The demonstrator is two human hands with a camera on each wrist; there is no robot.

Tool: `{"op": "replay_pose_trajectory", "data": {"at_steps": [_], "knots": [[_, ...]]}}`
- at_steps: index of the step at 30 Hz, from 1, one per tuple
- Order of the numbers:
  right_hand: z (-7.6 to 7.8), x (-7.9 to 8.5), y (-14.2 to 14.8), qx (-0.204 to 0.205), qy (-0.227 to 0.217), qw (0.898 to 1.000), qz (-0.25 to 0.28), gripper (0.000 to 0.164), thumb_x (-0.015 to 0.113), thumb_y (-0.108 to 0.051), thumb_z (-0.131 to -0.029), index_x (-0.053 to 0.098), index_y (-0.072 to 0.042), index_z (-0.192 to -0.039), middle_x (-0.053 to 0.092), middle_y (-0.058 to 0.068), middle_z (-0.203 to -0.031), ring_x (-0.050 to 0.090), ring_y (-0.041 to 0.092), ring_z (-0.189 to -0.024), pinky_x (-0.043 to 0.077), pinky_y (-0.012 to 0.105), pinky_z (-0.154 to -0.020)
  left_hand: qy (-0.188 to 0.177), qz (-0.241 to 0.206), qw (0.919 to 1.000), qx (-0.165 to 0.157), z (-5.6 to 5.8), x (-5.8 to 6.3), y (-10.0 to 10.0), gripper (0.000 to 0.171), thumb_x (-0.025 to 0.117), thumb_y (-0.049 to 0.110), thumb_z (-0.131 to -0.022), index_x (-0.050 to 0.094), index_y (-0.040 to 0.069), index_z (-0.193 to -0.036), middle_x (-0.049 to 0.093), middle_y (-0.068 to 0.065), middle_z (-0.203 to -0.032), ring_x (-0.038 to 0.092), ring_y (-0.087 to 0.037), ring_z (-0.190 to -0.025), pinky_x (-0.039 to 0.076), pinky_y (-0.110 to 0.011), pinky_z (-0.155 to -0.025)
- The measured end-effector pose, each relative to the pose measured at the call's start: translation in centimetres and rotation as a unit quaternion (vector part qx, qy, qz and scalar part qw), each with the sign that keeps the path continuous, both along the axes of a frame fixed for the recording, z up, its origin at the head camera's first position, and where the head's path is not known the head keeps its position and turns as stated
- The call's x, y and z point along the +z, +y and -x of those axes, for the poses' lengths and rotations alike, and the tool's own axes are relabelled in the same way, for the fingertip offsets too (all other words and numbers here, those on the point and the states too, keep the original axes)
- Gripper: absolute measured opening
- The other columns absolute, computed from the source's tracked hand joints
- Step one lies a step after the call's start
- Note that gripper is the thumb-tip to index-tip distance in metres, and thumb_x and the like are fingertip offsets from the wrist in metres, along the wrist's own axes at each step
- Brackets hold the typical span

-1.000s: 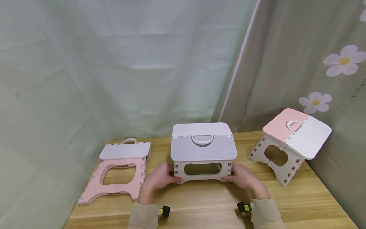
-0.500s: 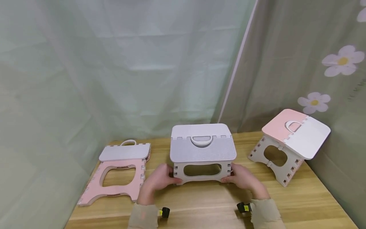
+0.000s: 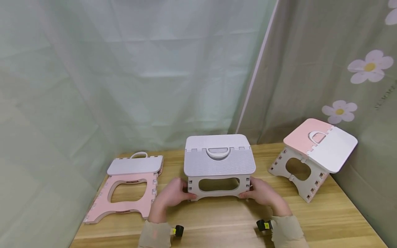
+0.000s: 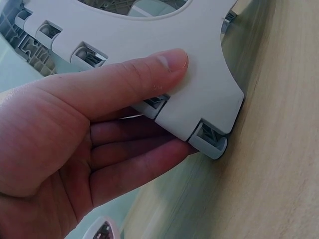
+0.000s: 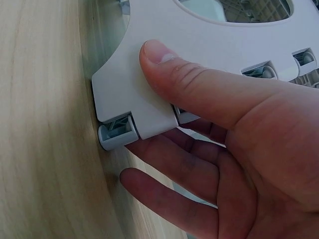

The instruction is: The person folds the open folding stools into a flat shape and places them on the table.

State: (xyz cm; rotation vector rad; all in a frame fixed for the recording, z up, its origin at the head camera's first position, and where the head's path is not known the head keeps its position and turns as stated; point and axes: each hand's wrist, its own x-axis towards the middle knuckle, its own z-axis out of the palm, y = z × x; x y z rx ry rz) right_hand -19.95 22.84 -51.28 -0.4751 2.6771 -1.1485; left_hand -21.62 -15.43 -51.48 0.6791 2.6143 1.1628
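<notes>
A folding step stool (image 3: pixel 219 165), white and pale lilac-grey with a carry handle in its top, stands unfolded in the middle of the table. My left hand (image 3: pixel 174 191) grips the lower left of its near leg panel, my right hand (image 3: pixel 260 192) the lower right. In the left wrist view the thumb (image 4: pixel 144 74) presses on the white panel's face while the other fingers reach behind its hinged edge. The right wrist view has the same hold mirrored, with the thumb (image 5: pixel 172 69) on the panel and one lower finger (image 5: pixel 164 196) stretched free below the foot.
On the left lies a folded pink-and-white stool (image 3: pixel 133 206) with its handle up. An unfolded pink-and-white stool (image 3: pixel 333 151) stands at the right, near the curtain. Curtains (image 3: pixel 173 75) close off the back and sides of the wooden table (image 3: pixel 223 224).
Both hands keep the same hold on the stool. The whole head view has shifted very slightly; the stools keep their places on the table.
</notes>
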Motion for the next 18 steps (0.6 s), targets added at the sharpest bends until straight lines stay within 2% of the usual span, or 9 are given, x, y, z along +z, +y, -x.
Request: {"op": "replay_pose_trajectory", "data": {"at_steps": [6,18], "knots": [[0.13,-0.21,0.17,-0.006,-0.007,1.0,0.013,0.054,0.09,-0.031,-0.088,0.066,-0.003,-0.127,0.074,0.002,-0.106,0.066,0.019,-0.096,0.053,0.043,-0.084,0.001,0.001,1.0,0.003,0.0,-0.04,-0.03,0.02,0.092,0.032,-0.087,0.081,0.015,-0.087,0.071,0.013,-0.073,0.051,-0.002,-0.059,0.047,-0.026,-0.058],[0.14,-0.24,0.18,-0.001,-0.003,1.0,0.011,0.049,0.089,-0.03,-0.089,0.067,-0.006,-0.125,0.074,0.001,-0.106,0.065,0.019,-0.095,0.052,0.043,-0.084,0.003,0.001,1.0,-0.002,0.11,-0.18,-0.06,0.019,0.092,0.031,-0.087,0.082,0.015,-0.09,0.073,0.013,-0.076,0.053,-0.002,-0.061,0.048,-0.026,-0.059]]}}
